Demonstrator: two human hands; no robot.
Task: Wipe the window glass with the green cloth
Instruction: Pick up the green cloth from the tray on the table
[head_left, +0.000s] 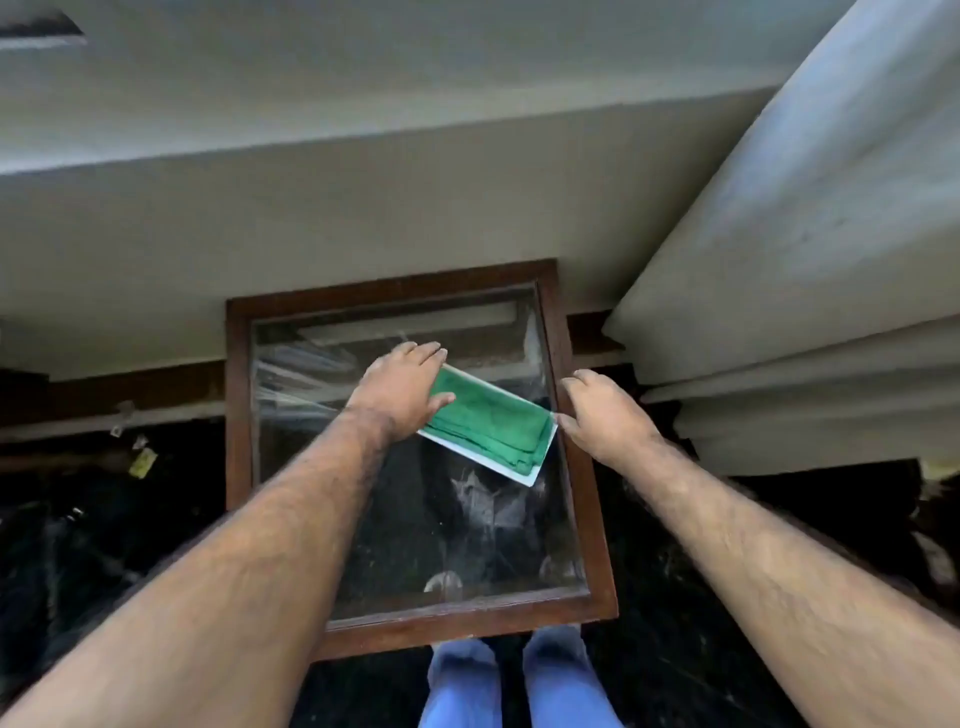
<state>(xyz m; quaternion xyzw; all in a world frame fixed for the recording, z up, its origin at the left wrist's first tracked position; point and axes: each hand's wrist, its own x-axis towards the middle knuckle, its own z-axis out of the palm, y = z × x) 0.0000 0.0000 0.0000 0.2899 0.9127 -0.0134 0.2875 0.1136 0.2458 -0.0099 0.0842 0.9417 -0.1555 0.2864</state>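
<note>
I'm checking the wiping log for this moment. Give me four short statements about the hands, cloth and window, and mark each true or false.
1. The left hand presses flat on the folded green cloth. True.
2. The cloth lies on the floor beside the window. False: it lies on the glass pane.
3. The right hand rests on the brown wooden window frame. True.
4. The glass looks spotless. False: pale smears show on it.
</note>
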